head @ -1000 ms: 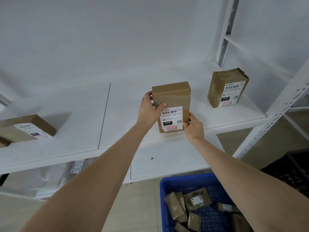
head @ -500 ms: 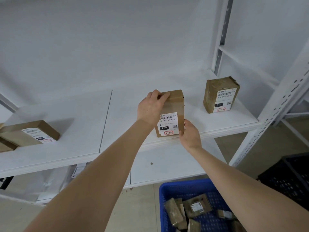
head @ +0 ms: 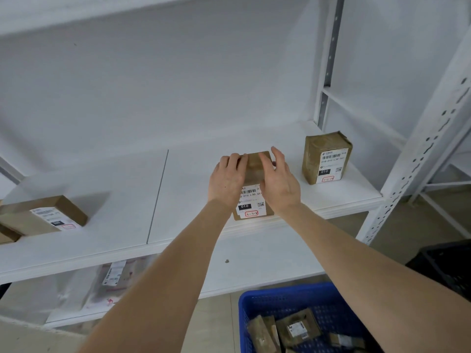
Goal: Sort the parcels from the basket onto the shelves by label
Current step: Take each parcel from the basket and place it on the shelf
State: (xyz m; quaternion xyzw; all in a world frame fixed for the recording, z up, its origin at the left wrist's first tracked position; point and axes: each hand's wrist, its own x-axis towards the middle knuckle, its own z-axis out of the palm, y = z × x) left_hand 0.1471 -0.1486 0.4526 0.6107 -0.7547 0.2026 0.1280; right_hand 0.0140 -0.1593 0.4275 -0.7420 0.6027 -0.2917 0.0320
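Note:
A brown cardboard parcel with a white label marked 010 stands upright near the front edge of the white shelf. My left hand grips its left side and top. My right hand rests over its right side and top, fingers spread. To the right stands a second brown parcel, also labelled 010. The blue basket sits on the floor below, with several taped brown parcels inside.
Another labelled parcel lies flat at the shelf's left end. A lower shelf holds clear plastic bags. A perforated white upright frames the right side. A black crate stands on the floor at right.
My right hand has risen from the parcel's lower right corner to its upper right side. The parcel now stands on the shelf, slightly further back.

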